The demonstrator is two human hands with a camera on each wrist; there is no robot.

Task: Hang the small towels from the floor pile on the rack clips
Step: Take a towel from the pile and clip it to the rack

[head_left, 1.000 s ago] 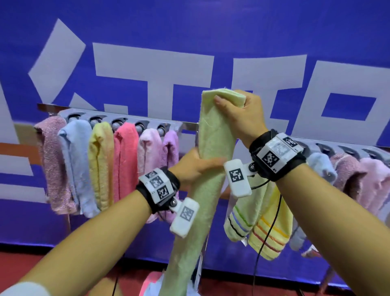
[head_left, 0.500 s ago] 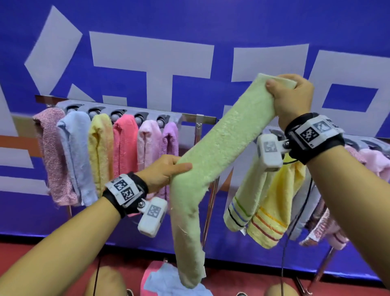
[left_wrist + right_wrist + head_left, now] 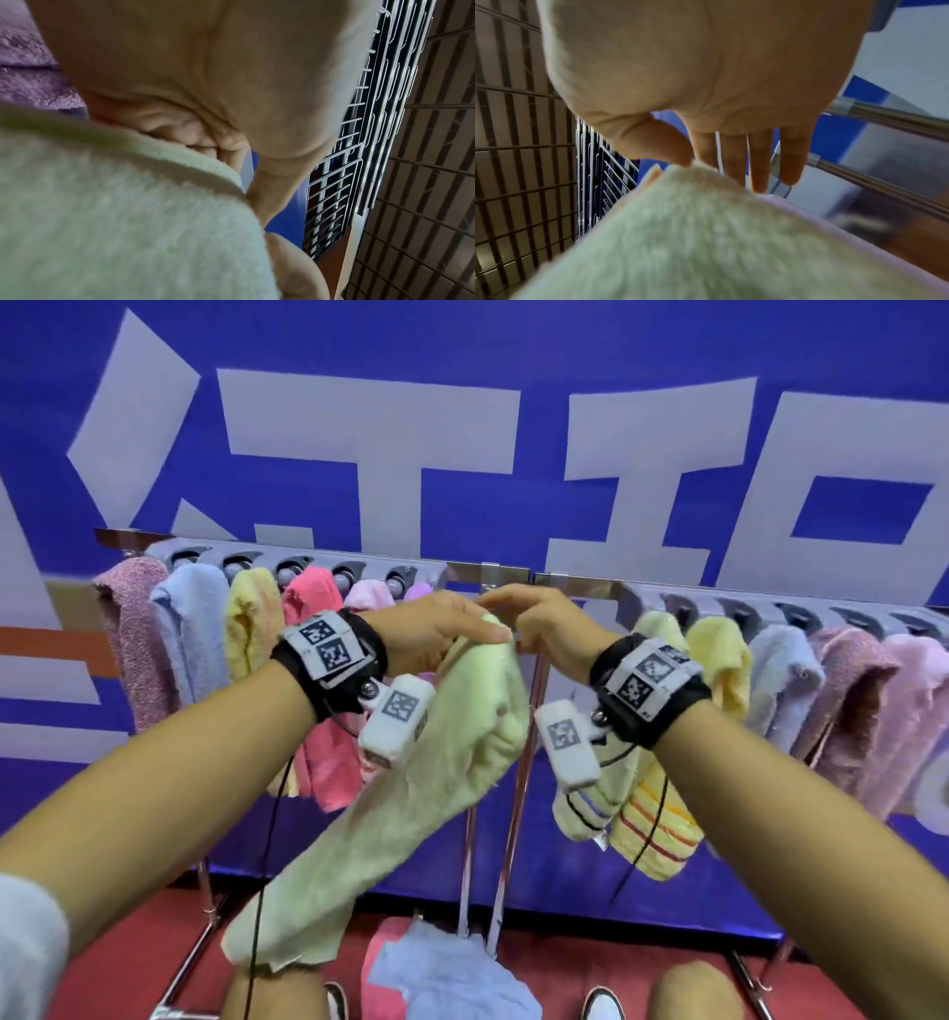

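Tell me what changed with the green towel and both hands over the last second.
The right hand brought the green towel's top end down from above the rack to rail height at the centre gap. The left hand slid up from mid-towel to that same end, so both now pinch it together. The rest of the towel swung out toward lower left. The hung towels and the floor pile stayed put.

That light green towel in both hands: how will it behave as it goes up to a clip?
The green towel is probably very floppy: held at its top by the left hand and right hand, it sags and trails down. Likely light. Its fuzzy pile should resist slipping.
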